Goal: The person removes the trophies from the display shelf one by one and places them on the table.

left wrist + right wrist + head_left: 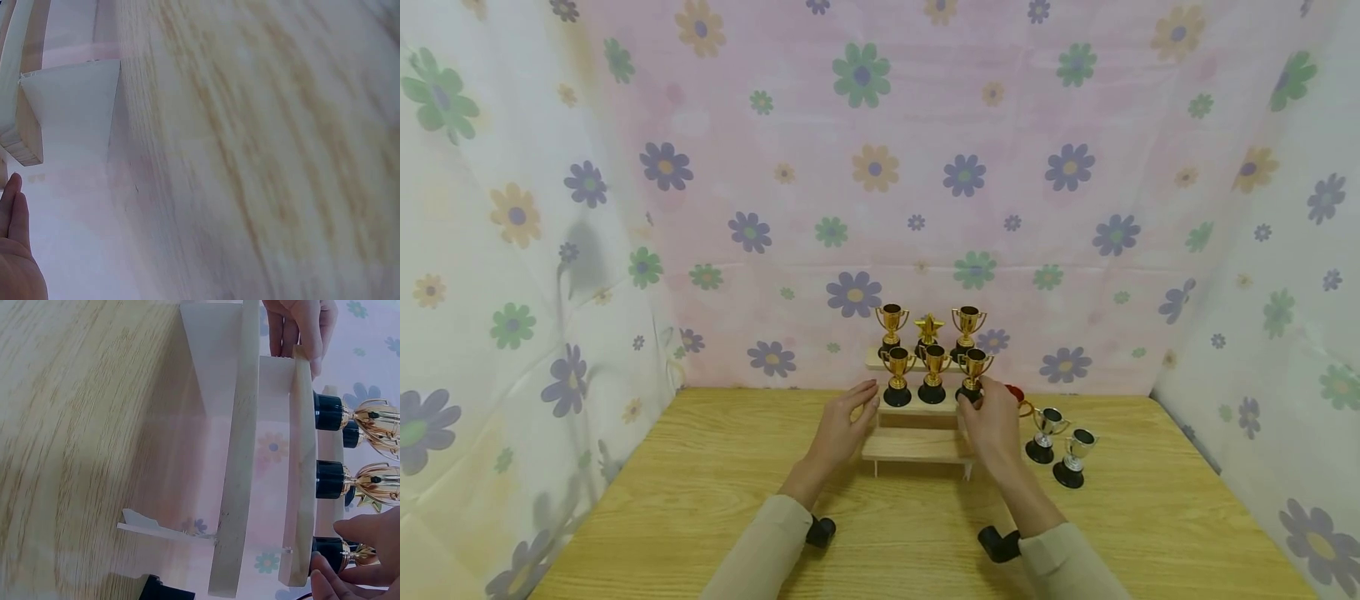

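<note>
A three-tier wooden stand [917, 446] sits on the table. On its middle shelf [303, 456] stand three gold trophy cups with black bases. My right hand [996, 425] pinches the black base of the rightmost gold trophy [975, 364], which is upright at that shelf's right end. The middle trophy [935, 362] and left trophy [898, 367] stand beside it. At the shelf's left end, my left hand [841, 427] has its fingers extended, fingertips right at the wood. The left wrist view catches only part of this hand [20, 250], below a shelf end.
On the top tier are two gold cups [891, 318] and a gold star trophy [928, 327]. Two silver trophies [1048, 425] stand on the table [737, 500] to the right, near a red item [1015, 392] partly behind my right hand. A flowered cloth [805, 167] hangs behind.
</note>
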Tool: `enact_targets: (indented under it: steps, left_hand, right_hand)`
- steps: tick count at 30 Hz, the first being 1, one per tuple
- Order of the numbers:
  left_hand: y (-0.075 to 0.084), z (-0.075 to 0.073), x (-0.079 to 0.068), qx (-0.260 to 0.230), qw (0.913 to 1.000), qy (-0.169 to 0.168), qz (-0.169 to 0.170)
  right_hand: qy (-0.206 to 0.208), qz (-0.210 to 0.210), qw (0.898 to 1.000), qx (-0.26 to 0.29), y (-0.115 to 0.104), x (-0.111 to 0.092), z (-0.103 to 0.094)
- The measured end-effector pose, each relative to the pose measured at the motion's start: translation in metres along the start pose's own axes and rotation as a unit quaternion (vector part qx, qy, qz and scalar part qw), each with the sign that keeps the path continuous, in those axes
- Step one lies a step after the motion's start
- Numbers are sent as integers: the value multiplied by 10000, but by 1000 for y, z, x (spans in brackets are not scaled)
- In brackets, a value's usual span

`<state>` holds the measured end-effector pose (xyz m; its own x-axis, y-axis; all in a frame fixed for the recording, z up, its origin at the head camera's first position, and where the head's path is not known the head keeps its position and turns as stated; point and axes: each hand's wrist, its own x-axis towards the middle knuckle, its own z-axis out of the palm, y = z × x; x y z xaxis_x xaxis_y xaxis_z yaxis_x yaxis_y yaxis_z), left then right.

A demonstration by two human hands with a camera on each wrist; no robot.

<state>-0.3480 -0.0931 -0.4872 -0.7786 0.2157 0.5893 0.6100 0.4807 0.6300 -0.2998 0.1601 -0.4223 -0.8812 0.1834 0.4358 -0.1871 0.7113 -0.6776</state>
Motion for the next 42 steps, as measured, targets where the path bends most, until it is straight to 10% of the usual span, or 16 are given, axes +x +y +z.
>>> enact_targets:
  steps: [42]
  left_hand:
    - [4, -1, -1, 89, 9999, -44, -115]
  right_hand:
    - [253, -67, 9997, -30, 0, 1, 5]
